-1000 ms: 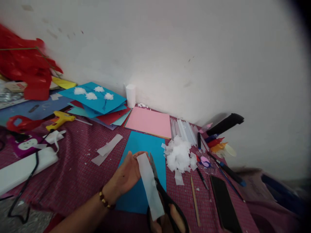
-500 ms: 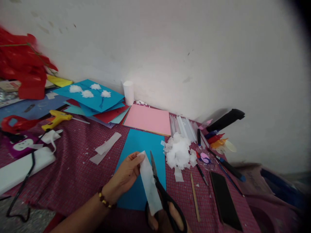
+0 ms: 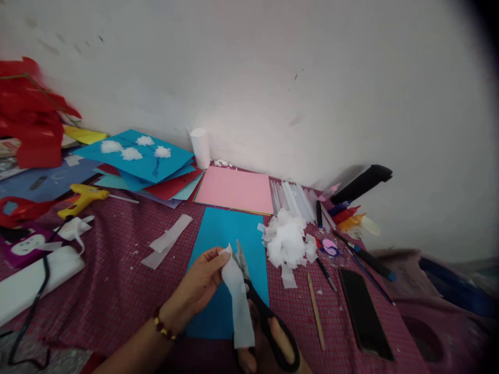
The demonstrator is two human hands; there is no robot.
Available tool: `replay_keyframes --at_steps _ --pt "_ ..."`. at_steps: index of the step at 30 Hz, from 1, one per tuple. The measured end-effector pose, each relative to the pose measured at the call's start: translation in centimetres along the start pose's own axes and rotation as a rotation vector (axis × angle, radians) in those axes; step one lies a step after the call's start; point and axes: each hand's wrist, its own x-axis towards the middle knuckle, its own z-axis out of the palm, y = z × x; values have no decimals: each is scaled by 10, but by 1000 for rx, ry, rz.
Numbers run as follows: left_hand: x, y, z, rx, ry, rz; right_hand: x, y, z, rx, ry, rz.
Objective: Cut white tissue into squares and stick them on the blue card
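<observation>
two hands above a blue sheet (image 3: 249, 228): the left hand (image 3: 200, 280) pinches a white paper strip (image 3: 242, 317) near its top, the right hand (image 3: 284, 340) grips black-handled scissors (image 3: 259, 305) alongside — a taut strip, pinched clear of the blades (image 3: 242, 259), should cut cleanest.

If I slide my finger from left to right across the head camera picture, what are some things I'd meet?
Yellow glue gun → loose white strips → black-handled scissors → thin wooden stick → black phone.
</observation>
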Motion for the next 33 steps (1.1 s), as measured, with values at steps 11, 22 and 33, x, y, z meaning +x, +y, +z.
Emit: replay_keyframes --at_steps 11,22,33 --pt "3 8 -18 117 11 -36 22 -22 -7 -246 157 -115" --pt "13 27 -32 28 -60 -22 9 -33 -9 -260 -231 -59" --pt "14 27 -36 46 -48 7 10 -18 -12 -129 -235 20"
